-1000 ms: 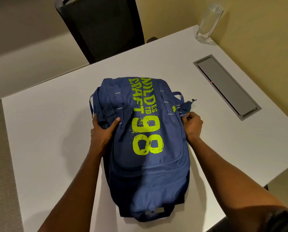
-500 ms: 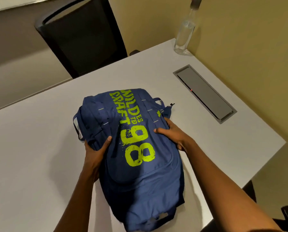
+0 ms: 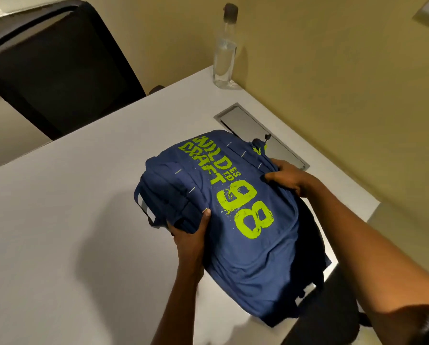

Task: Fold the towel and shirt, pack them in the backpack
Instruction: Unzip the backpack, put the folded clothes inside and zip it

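You are risking a slip here: the blue fabric backpack with lime-green lettering (image 3: 233, 220) seems to be hanging past the white table's (image 3: 59, 220) edge below your right-hand grip, and its soft cloth could be sliding through your fingers. Your left hand (image 3: 191, 235) is clamping the bag's side, thumb lying on top. Your right hand (image 3: 283, 175) is bunching fabric at the opposite side, fingers curling in. Towel and shirt are not showing; whether they are sitting inside, I cannot tell.

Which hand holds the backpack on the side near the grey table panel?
The right hand, on the edge of the backpack beside the grey panel; the left hand grips the opposite side, away from it.
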Demonstrator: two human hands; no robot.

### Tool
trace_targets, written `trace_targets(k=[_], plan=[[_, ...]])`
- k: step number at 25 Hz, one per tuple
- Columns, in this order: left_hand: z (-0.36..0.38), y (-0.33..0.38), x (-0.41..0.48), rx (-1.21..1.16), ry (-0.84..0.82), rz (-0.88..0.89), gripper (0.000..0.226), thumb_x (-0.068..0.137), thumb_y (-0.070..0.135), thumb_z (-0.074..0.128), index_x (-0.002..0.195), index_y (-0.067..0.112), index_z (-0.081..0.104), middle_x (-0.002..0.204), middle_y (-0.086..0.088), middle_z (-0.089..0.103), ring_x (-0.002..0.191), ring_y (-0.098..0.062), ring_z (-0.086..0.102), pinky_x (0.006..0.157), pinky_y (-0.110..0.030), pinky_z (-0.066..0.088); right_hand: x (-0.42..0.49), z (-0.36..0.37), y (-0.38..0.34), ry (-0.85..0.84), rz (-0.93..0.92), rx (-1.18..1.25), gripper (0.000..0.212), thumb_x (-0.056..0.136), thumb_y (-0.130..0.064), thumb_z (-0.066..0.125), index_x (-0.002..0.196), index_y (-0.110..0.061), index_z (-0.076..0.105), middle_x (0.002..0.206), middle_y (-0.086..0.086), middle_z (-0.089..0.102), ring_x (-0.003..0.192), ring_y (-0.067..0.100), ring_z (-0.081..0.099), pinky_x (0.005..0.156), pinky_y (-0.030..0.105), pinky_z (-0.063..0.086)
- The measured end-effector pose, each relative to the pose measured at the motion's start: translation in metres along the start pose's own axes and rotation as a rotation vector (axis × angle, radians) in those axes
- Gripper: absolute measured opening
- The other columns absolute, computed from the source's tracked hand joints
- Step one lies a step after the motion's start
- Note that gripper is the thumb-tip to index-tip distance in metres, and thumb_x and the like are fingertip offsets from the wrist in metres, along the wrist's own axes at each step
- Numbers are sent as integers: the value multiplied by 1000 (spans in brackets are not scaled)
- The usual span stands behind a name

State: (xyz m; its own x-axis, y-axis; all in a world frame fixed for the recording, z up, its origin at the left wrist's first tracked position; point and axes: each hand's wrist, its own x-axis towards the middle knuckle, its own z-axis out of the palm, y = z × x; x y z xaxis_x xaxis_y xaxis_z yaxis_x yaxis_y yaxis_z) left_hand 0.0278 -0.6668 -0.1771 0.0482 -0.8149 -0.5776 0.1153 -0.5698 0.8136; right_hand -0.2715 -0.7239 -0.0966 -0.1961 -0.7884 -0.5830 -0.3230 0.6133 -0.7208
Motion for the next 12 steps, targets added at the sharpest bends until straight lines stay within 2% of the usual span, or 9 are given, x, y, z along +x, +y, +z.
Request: trace_targets(k=[3, 6, 9, 11, 12], plan=[[56, -3, -4, 13, -40, -31, 139, 50, 76, 91, 158, 51, 8, 166, 9, 29, 146, -18, 42, 121, -46, 39, 16, -53, 14, 38, 31, -57, 46, 86, -8, 66, 129, -23, 65, 118, 12, 75, 104, 34, 74, 95, 55, 58], [103, -2, -3, 68, -28, -92, 138, 55, 72, 91, 159, 49, 3, 165, -5, 27, 144, -31, 41, 118, -50, 40, 36, -94, 21, 94, 12, -147, 53, 72, -22, 69, 124, -24, 68, 116, 8, 76, 102, 31, 74, 96, 54, 58], [138, 0, 5, 93, -26, -136, 140, 58, 69, 91, 159, 47, -2, 165, -10, 23, 145, -35, 38, 117, -53, 39, 53, -118, 21, 152, -17, -230, 45, 76, -17, 72, 121, -20, 68, 113, 8, 75, 101, 30, 73, 94, 47, 59], [153, 4, 15, 112, -11, -146, 143, 56, 71, 91, 160, 46, -4, 166, -13, 21, 146, -39, 37, 118, -56, 38, 66, -129, 21, 181, -62, -286, 38, 85, -6, 70, 119, -22, 66, 109, 7, 73, 99, 31, 70, 87, 38, 57], [161, 8, 22, 117, -10, -147, 144, 55, 72, 90, 160, 46, -5, 167, -14, 20, 146, -40, 37, 119, -58, 37, 72, -133, 22, 202, -86, -305, 41, 87, -2, 68, 123, -22, 65, 108, 7, 70, 100, 31, 68, 85, 35, 54]])
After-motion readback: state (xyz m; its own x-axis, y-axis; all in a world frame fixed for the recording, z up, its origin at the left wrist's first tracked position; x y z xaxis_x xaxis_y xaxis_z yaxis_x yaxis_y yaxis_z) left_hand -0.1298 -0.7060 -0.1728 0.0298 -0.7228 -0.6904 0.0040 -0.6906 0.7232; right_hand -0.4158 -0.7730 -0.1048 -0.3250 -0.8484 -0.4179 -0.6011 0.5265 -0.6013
